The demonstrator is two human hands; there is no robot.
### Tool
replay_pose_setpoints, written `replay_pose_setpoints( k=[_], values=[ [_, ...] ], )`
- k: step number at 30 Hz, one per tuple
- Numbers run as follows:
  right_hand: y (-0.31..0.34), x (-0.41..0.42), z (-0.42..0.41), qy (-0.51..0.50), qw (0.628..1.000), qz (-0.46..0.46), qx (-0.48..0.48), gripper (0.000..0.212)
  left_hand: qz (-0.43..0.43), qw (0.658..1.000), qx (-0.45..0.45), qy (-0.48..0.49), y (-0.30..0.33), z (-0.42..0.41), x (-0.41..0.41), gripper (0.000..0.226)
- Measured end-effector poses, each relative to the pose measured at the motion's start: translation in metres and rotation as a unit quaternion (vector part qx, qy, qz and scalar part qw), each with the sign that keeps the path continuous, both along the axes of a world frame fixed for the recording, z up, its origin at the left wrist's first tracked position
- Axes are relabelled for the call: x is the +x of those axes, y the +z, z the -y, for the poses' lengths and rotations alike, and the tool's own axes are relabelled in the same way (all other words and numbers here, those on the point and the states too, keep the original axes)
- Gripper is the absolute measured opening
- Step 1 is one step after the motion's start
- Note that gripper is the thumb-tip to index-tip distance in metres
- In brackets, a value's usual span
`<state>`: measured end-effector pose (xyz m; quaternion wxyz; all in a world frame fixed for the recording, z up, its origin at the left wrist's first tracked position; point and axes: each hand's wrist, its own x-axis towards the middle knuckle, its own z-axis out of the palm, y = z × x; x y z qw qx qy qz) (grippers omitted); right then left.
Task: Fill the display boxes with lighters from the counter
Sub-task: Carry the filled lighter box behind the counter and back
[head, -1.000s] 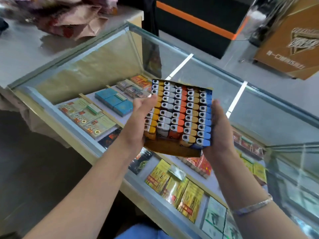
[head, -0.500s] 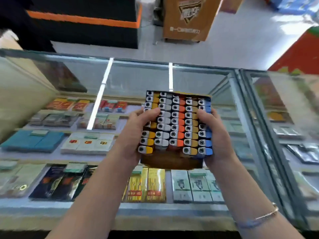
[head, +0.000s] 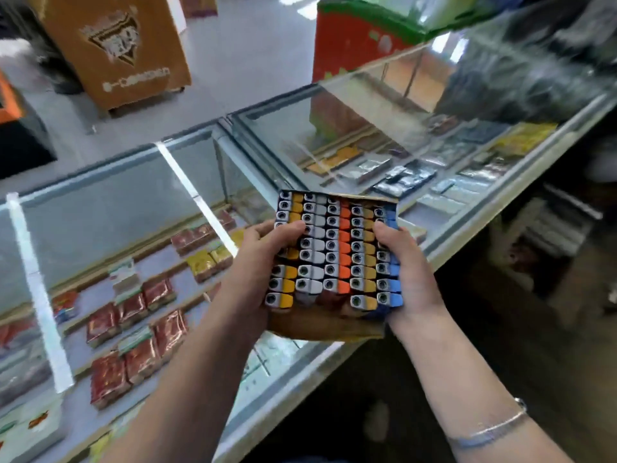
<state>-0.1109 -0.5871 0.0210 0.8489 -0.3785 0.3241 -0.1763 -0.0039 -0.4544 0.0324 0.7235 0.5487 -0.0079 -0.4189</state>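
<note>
Glass-topped shop table (head: 140,182) below; above its near edge, left hand (head: 253,282) and right hand (head: 409,279) grip a brown cardboard display box (head: 329,325) of coloured lighters (head: 334,248), fingers curled round its sides. Best kept level.

The display box (head: 329,329) is brown cardboard, held up in the air over the glass counter and tipped toward the camera. It is packed with lighters (head: 334,248) standing in rows (yellow, grey, orange, tan, blue), silver tops up. The front middle has a small gap.
</note>
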Motion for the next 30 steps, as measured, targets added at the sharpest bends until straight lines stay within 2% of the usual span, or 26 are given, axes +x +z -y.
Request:
replay_pose_setpoints(
  k=[8, 11, 16, 18, 23, 26, 30],
  values=[
    [-0.006, -0.097, 0.094, -0.114, 0.993, -0.009, -0.005, 0.068, 0.015, 0.991, 0.011, -0.129, 0.002, 0.118, -0.069, 0.071],
    [-0.006, -0.141, 0.134, -0.152, 0.988, -0.009, 0.001, 0.066, 0.022, 0.985, 0.009, -0.172, 0.001, 0.168, -0.106, 0.064],
    [-0.006, -0.226, 0.204, -0.211, 0.976, -0.036, -0.045, 0.042, 0.003, 0.973, 0.007, -0.232, -0.004, 0.259, -0.175, 0.063],
    [-0.007, -0.263, 0.229, -0.235, 0.969, -0.047, -0.054, 0.039, -0.019, 0.967, 0.007, -0.254, -0.008, 0.295, -0.206, 0.058],
    [-0.016, -0.342, 0.278, -0.33, 0.941, -0.073, -0.028, 0.046, -0.026, 0.925, 0.003, -0.38, -0.012, 0.371, -0.275, 0.027],
    [-0.027, -0.369, 0.301, -0.372, 0.924, -0.084, -0.005, 0.045, -0.023, 0.907, 0.026, -0.419, -0.017, 0.408, -0.295, 0.046],
    [-0.041, -0.383, 0.339, -0.397, 0.913, -0.091, 0.022, 0.042, -0.036, 0.878, 0.047, -0.475, -0.03, 0.463, -0.308, 0.049]
  ],
)
